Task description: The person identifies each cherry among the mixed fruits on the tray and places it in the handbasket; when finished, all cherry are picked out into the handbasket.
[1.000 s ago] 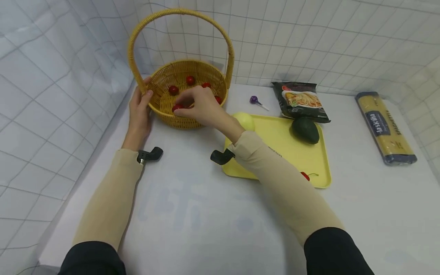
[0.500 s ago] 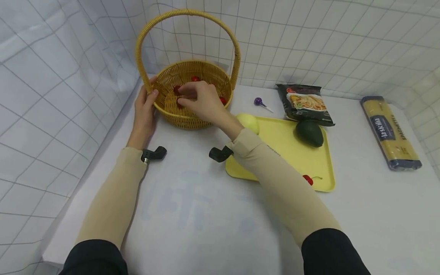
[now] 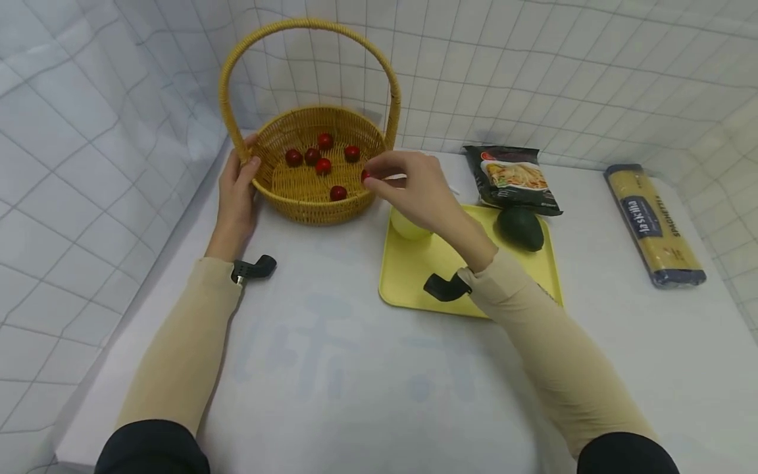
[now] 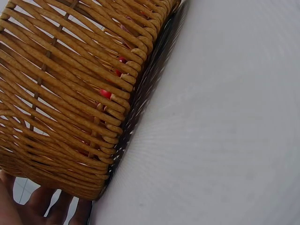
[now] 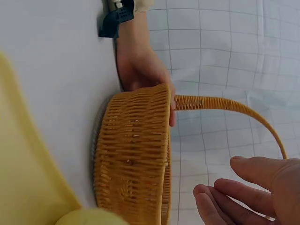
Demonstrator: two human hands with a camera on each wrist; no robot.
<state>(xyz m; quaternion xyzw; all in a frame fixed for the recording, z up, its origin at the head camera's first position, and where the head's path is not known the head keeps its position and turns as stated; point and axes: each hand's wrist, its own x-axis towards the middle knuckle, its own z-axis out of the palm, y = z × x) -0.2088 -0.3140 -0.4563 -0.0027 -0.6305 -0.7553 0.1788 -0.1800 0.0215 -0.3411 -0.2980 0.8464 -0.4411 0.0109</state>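
Observation:
A yellow wicker basket with a tall hoop handle stands at the back left, in the head view. Several red cherries lie on its bottom. My left hand grips the basket's left side by the foot of the handle, thumb over the rim. My right hand is over the basket's right rim, fingers loosely bent. One more cherry shows right by its fingertips in the head view. In the right wrist view, a gap with nothing in it separates the right thumb and fingers.
Right of the basket is a yellow tray with a pale green round fruit and an avocado. Behind it lies a black noodle packet. A spaghetti pack lies far right. Grid-patterned cloth walls stand behind and left.
My right hand has let go of a cherry inside the basket and moved right to the rim. It now covers the purple lollipop; the sleeve covers the tray's cherry. The left hand keeps its grip.

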